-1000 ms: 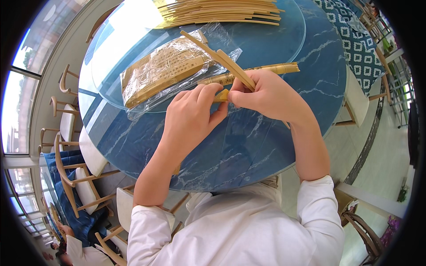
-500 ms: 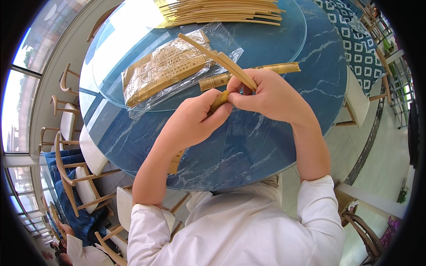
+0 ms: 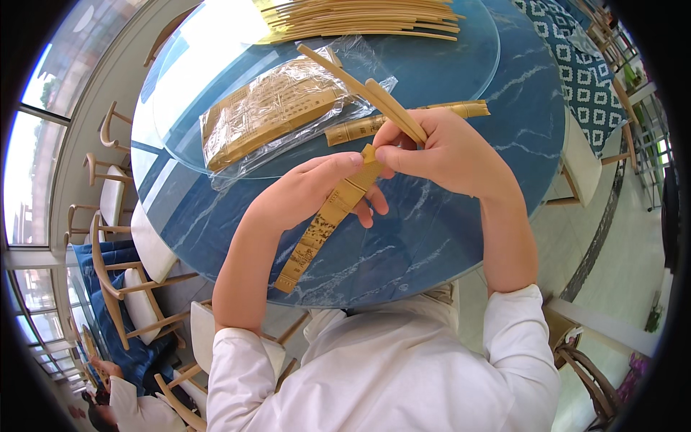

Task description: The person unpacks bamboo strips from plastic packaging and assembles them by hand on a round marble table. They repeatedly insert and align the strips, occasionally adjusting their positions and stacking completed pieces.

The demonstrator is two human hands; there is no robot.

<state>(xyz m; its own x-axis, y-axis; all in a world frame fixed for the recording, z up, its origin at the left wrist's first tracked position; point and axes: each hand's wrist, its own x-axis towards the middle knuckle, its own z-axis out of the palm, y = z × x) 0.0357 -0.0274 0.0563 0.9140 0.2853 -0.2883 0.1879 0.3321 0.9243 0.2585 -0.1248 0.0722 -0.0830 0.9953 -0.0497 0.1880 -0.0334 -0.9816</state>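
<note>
My left hand (image 3: 288, 191) supports a long brown printed paper chopstick sleeve (image 3: 320, 230), its thumb on top near the upper end and its fingers behind. The sleeve slants down toward the table's front edge. In my right hand (image 3: 450, 155) is a pair of pale wooden chopsticks (image 3: 392, 108), tips pointing to the upper left. That hand's thumb and fingertips also meet the sleeve's upper end. Just beyond my hands lies another brown sleeve (image 3: 353, 131) on the table, partly hidden by my right hand.
A plastic-wrapped stack of brown sleeves (image 3: 266, 111) lies on the glass turntable (image 3: 471, 68). Behind it is a pile of loose chopsticks (image 3: 367, 20). The round blue marbled table (image 3: 425, 252) has wooden chairs (image 3: 137, 288) around it. Another person's white sleeve (image 3: 140, 410) shows at lower left.
The paper sleeve has turned so its printed face shows along its length. My left fingers have loosened and stretched out beneath it. The chopsticks have shifted slightly right.
</note>
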